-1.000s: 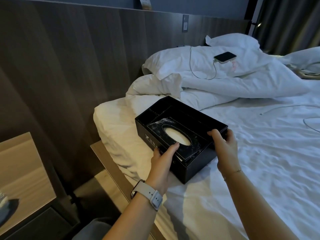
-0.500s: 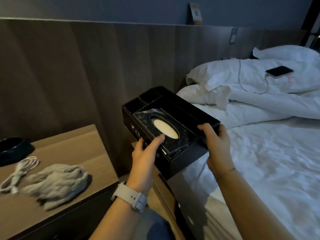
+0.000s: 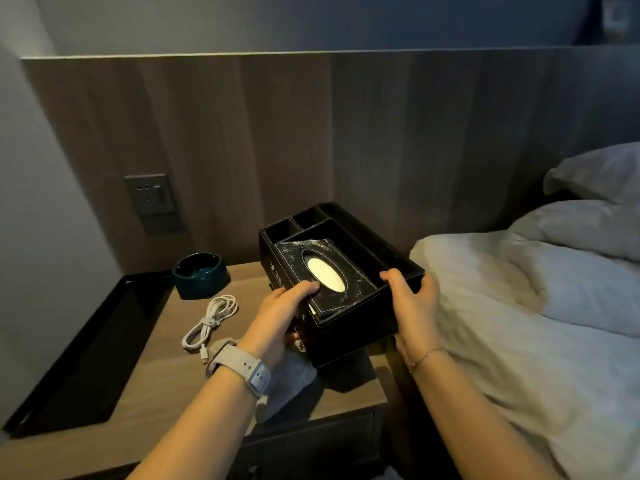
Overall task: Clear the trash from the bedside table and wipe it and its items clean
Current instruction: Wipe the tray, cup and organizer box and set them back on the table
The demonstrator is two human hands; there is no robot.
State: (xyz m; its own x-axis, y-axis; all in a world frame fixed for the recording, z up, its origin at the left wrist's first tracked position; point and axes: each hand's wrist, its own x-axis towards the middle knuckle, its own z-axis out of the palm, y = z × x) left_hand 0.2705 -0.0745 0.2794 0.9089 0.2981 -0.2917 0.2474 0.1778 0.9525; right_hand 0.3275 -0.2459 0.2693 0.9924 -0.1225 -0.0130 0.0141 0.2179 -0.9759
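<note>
Both my hands grip the black tissue box organizer (image 3: 341,271) above the bedside surface (image 3: 145,403).
Left fingers (image 3: 304,289) and right fingers (image 3: 394,277) clamp its edges; its dusty lid looks unwiped, grey cloth (image 3: 291,375) beneath.

A pale logo on the black tissue box (image 3: 277,275) side is perhaps lettering, unreadable.
</note>
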